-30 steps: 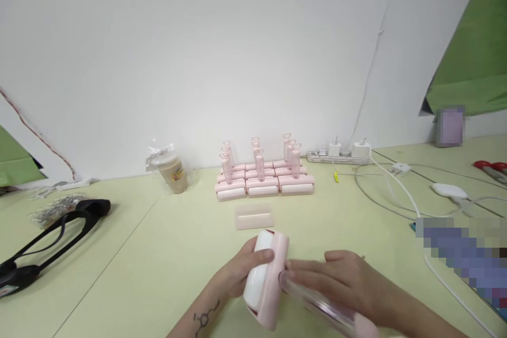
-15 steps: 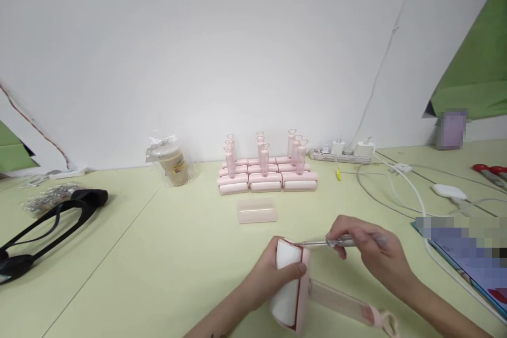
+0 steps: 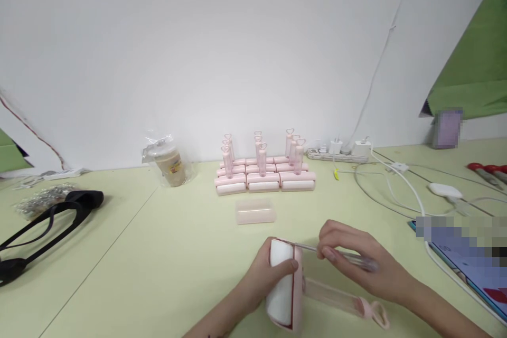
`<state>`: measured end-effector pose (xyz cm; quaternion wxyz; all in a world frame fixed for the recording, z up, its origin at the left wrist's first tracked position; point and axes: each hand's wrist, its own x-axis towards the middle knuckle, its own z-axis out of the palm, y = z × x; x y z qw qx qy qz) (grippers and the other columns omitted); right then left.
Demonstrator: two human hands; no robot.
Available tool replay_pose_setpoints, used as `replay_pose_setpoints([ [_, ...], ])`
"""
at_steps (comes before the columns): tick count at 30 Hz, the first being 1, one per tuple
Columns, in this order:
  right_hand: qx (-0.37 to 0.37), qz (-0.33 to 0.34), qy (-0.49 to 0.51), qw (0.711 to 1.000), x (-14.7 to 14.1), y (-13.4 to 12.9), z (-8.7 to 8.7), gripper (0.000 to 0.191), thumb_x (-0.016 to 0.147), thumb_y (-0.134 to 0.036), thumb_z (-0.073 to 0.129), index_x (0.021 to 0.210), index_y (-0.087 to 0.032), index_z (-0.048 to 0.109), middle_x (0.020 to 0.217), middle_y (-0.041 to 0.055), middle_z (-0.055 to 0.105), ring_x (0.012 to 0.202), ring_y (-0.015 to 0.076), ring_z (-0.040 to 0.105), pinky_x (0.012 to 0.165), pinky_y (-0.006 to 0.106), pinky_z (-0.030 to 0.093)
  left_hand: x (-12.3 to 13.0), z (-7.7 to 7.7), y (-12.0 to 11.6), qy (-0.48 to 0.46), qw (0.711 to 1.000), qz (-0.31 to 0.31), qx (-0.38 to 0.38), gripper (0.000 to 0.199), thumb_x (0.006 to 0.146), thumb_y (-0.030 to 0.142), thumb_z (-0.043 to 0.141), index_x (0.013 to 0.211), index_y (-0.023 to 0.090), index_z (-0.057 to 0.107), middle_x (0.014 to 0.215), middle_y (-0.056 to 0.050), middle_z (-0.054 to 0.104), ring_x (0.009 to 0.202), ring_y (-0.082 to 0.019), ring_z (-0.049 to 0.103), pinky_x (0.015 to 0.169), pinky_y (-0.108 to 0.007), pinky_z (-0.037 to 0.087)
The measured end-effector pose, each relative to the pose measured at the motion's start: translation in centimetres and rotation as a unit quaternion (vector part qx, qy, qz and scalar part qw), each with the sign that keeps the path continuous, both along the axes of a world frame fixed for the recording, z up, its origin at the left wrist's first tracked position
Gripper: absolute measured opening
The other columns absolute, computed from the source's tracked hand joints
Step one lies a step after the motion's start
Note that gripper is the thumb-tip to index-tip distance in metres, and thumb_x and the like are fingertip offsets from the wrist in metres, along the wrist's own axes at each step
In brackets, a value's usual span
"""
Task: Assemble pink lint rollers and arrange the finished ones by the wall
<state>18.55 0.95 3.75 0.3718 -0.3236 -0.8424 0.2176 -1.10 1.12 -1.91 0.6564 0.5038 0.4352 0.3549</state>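
Note:
My left hand (image 3: 261,277) is wrapped round a pink lint roller (image 3: 282,296) with a white sheet roll, its thumb across the front. The roller's clear handle (image 3: 335,297) points right and ends in a pink loop. In my right hand (image 3: 356,259) is a screwdriver (image 3: 354,260) with a see-through handle. Its thin metal shaft reaches left to the top end of the roller; the exact tip contact is too small to make out. Beyond my hands lies a translucent pink cover (image 3: 255,212).
Several pink lint rollers (image 3: 263,182) stand in rows by the wall. To their left is a bagged cup (image 3: 171,165); farther left lies a black strap-like frame (image 3: 75,216). A power strip (image 3: 336,156), white cables (image 3: 415,190) and a blurred tablet-like device (image 3: 459,259) occupy the right.
My right hand has shifted slightly left, and the screwdriver is now more slanted, its handle lower. The roller and my left hand sit slightly further left in view, as does the whole scene.

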Motion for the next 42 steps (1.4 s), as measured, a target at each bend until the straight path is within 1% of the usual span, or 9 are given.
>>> replay_pose_setpoints([
  [4, -0.057, 0.016, -0.07, 0.996, 0.2, 0.1, 0.5, 0.022, 0.088, -0.027, 0.042, 0.07, -0.02, 0.054, 0.074, 0.0026, 0.046, 0.061, 0.0125, 0.049, 0.058, 0.025, 0.043, 0.0, 0.0, 0.1, 0.01, 1.0, 0.011, 0.005, 0.028, 0.066, 0.029, 0.064, 0.087, 0.019, 0.048, 0.08, -0.001, 0.057, 0.078, -0.018, 0.055, 0.073, -0.031, 0.042],
  [10, -0.107, 0.067, -0.148, 0.981, 0.2, 0.1, 0.5, 0.024, 0.09, -0.027, 0.039, 0.112, -0.028, 0.048, 0.095, 0.0038, 0.056, 0.086, 0.0155, 0.054, 0.073, 0.026, 0.044, 0.0, -0.2, 0.3, -0.003, 0.999, 0.018, 0.032, 0.036, 0.064, 0.03, 0.067, 0.091, 0.017, 0.047, 0.083, -0.002, 0.055, 0.078, -0.017, 0.052, 0.07, -0.027, 0.042],
  [14, -0.054, 0.113, -0.171, 0.977, 0.3, 0.1, 0.5, 0.024, 0.09, -0.021, 0.035, 0.104, -0.026, 0.054, 0.093, 0.0053, 0.056, 0.081, 0.0151, 0.055, 0.069, 0.025, 0.044, -0.5, 0.1, 0.6, 0.028, 0.998, 0.016, 0.049, 0.031, 0.066, 0.026, 0.064, 0.092, 0.016, 0.05, 0.084, -0.002, 0.055, 0.08, -0.017, 0.05, 0.071, -0.027, 0.04],
  [20, -0.082, 0.107, -0.137, 0.981, 0.1, 0.6, -0.4, 0.02, 0.091, -0.02, 0.033, 0.091, -0.021, 0.054, 0.087, 0.006, 0.054, 0.077, 0.0143, 0.053, 0.067, 0.025, 0.044, -1.0, 0.0, 1.1, 0.037, 0.998, -0.003, 0.045, 0.03, 0.065, 0.024, 0.061, 0.092, 0.016, 0.05, 0.081, -0.001, 0.053, 0.075, -0.016, 0.049, 0.069, -0.027, 0.04],
  [26, 0.096, 0.081, -0.155, 0.98, -1.3, 0.6, -1.2, 0.021, 0.088, -0.013, 0.033, 0.088, -0.019, 0.052, 0.08, 0.0073, 0.056, 0.073, 0.0157, 0.053, 0.062, 0.026, 0.045, -0.9, 0.6, 1.1, 0.042, 0.996, 0.053, 0.065, 0.02, 0.063, 0.02, 0.057, 0.081, 0.019, 0.047, 0.069, 0.003, 0.049, 0.065, -0.014, 0.05, 0.062, -0.025, 0.041],
  [30, 0.201, 0.034, -0.147, 0.968, -2.0, 0.3, -3.3, 0.02, 0.087, -0.011, 0.033, 0.085, -0.018, 0.051, 0.071, 0.0039, 0.053, 0.066, 0.0143, 0.051, 0.073, 0.032, 0.046, -0.8, 1.0, 1.0, 0.044, 0.992, 0.094, 0.071, 0.02, 0.065, 0.021, 0.058, 0.081, 0.019, 0.047, 0.07, 0.003, 0.051, 0.065, -0.014, 0.05, 0.061, -0.024, 0.041],
  [36, 0.226, -0.007, -0.195, 0.954, -3.0, 0.3, -6.6, 0.023, 0.087, -0.013, 0.03, 0.088, -0.015, 0.053, 0.067, 0.0046, 0.051, 0.051, 0.0129, 0.046, 0.042, 0.021, 0.038, -0.6, 0.3, 1.4, 0.041, 0.988, 0.146, 0.042, 0.027, 0.065, 0.025, 0.062, 0.086, 0.018, 0.045, 0.074, -0.001, 0.057, 0.07, -0.016, 0.055, 0.063, -0.026, 0.044],
  [38, 0.238, -0.003, -0.197, 0.951, -3.2, 0.3, -6.8, 0.023, 0.088, -0.013, 0.03, 0.091, -0.014, 0.053, 0.068, 0.0057, 0.051, 0.05, 0.0128, 0.046, 0.041, 0.021, 0.036, -0.9, 0.3, 1.7, 0.049, 0.984, 0.165, 0.038, 0.03, 0.066, 0.025, 0.062, 0.086, 0.02, 0.042, 0.072, 0.0, 0.057, 0.067, -0.017, 0.057, 0.059, -0.027, 0.045],
  [42, 0.181, -0.027, -0.197, 0.963, -2.9, 0.7, -6.4, 0.022, 0.089, -0.015, 0.03, 0.086, -0.017, 0.052, 0.068, 0.004, 0.052, 0.051, 0.0124, 0.047, 0.045, 0.023, 0.038, -2.3, 0.7, 2.8, 0.091, 0.963, 0.217, 0.13, 0.033, 0.066, 0.031, 0.063, 0.085, 0.022, 0.037, 0.068, 0.004, 0.053, 0.06, -0.015, 0.057, 0.057, -0.026, 0.046],
])
